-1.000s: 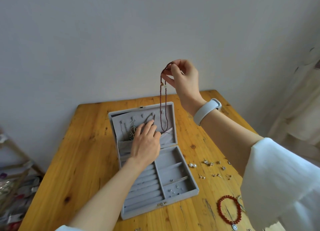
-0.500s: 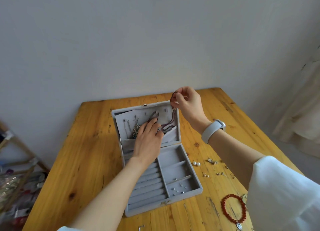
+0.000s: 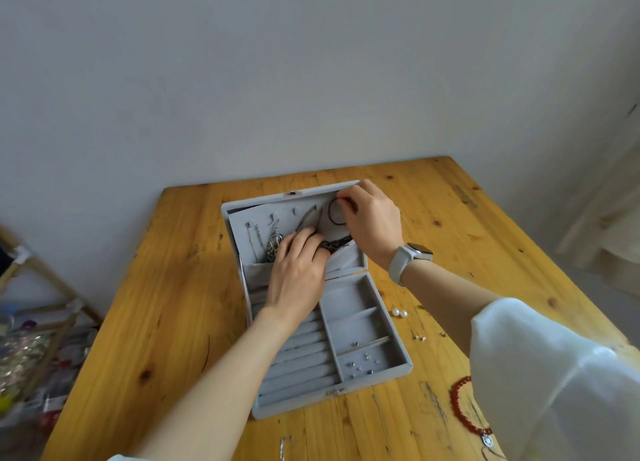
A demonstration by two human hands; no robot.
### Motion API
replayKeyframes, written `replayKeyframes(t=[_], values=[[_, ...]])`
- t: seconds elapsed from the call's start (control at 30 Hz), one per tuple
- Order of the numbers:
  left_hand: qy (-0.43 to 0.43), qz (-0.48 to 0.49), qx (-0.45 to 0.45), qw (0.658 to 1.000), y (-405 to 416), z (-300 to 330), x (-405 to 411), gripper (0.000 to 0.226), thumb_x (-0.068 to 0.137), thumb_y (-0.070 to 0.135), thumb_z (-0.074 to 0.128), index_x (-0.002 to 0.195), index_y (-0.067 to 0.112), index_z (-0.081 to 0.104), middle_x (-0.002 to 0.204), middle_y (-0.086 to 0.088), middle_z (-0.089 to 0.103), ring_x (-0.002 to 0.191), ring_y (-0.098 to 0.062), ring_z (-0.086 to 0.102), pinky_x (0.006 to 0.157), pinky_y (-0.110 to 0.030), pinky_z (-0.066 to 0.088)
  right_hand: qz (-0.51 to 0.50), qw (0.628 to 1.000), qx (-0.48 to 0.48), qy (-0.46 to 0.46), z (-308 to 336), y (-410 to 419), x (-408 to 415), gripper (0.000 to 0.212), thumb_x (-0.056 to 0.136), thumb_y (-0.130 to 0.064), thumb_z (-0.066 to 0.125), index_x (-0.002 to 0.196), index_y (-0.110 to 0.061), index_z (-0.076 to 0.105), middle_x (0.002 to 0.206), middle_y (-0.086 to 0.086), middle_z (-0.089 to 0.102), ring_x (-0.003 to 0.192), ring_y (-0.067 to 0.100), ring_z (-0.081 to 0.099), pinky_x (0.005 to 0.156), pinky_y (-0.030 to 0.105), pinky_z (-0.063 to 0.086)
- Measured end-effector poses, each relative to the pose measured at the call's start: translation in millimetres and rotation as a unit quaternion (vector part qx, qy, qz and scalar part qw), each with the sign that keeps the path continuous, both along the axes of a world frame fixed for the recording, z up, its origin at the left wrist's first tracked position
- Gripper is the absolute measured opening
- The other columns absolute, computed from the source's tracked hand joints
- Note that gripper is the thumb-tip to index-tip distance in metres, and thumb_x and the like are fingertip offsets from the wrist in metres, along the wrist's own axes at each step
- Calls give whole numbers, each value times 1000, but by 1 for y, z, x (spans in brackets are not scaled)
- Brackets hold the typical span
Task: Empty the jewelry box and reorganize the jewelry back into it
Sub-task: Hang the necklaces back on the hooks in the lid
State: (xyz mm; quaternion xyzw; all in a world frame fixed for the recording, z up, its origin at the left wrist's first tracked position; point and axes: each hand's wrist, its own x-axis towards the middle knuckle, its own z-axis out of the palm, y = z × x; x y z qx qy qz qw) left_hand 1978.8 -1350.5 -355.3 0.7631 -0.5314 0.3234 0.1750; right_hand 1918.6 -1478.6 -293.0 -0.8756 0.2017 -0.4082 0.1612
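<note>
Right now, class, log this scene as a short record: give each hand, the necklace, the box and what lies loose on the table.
left hand: rests on the lid pocket
right hand: pinches the dark bead necklace at the lid's top
necklace: looped against the lid panel, lower end bunched at the pocket
jewelry box: open; small studs in the near right compartment
table: two pearls, red bead bracelet

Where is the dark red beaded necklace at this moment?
In the head view the dark red beaded necklace lies against the open lid's right side in the jewelry box, pinched by the right hand, its lower part beside the left hand.
</note>
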Motion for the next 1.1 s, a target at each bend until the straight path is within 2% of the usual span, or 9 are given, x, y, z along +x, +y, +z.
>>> replayKeyframes(t=[0.13, 0.27, 0.4, 0.47, 0.6, 0.77, 0.87, 1.0, 1.1], values=[[1, -6, 7, 1000, 0, -1, 2, 6, 77, 3, 63, 81, 6, 67, 104, -11, 66, 108, -29, 55, 94, -40, 37, -43, 996, -78, -25, -9, -2, 5, 4, 78, -8, 59, 76, -8, 62, 74, 7, 63, 66, 28, 58, 41, 23, 30], [4, -7, 11, 1000, 0, -3, 2, 6, 79, 3, 61, 82, 5, 66, 106, -12, 65, 110, -29, 55, 95, -40, 38, -78, 989, -118, -42, -11, -3, 6, 13, 79, -17, 52, 73, -12, 64, 72, 3, 62, 63, 24, 57, 38, 20, 26], [7, -3, 12, 1000, 0, -3, 1, 9, 75, -2, 66, 81, 5, 66, 107, -13, 65, 112, -29, 53, 96, -40, 36, -89, 983, -155, -36, -13, -11, 6, 7, 78, -14, 61, 74, -12, 66, 77, 6, 61, 66, 26, 55, 40, 25, 34], [11, -1, 12, 1000, 0, -4, 0, 10, 74, -2, 67, 81, 5, 65, 107, -13, 64, 112, -29, 53, 96, -40, 35, -92, 981, -171, -31, -16, -16, 6, 3, 77, -10, 65, 77, -12, 67, 76, 7, 60, 65, 27, 54, 42, 29, 40], [21, 3, 16, 1000, 0, -4, 0, 8, 76, -1, 64, 82, 5, 65, 109, -13, 64, 114, -28, 50, 96, -41, 36, -66, 976, -205, -21, -31, -13, 0, 16, 79, -8, 61, 93, -10, 68, 78, 8, 61, 66, 28, 54, 47, 31, 42], [26, 7, 23, 999, 2, -2, -2, 8, 79, 2, 62, 83, 6, 67, 110, -10, 65, 112, -27, 53, 94, -41, 38, -18, 986, -164, 16, -46, -2, -16, 33, 86, -19, 45, 113, -4, 60, 90, 11, 64, 73, 30, 57, 56, 34, 48], [27, 12, 23, 999, 4, -2, -3, 15, 83, 4, 55, 89, 6, 68, 113, -8, 64, 111, -26, 53, 91, -40, 41, 9, 988, -152, 36, -55, 2, -29, 34, 86, -14, 42, 115, -4, 57, 99, 11, 65, 78, 29, 58, 60, 35, 49], [13, 20, 19, 1000, 8, -4, -7, 18, 82, 5, 53, 94, 7, 67, 116, -8, 62, 106, -25, 47, 85, -38, 36, 25, 968, -232, 90, -65, 1, -33, 37, 80, -8, 49, 115, -8, 60, 108, 9, 64, 89, 29, 61, 66, 35, 46], [11, 31, 20, 999, 10, -6, -8, 22, 82, 4, 53, 98, 8, 66, 117, -7, 61, 104, -24, 46, 84, -36, 34, 57, 959, -245, 128, -62, 5, -31, 42, 79, -10, 44, 118, -6, 58, 110, 8, 66, 98, 27, 62, 76, 35, 48]])
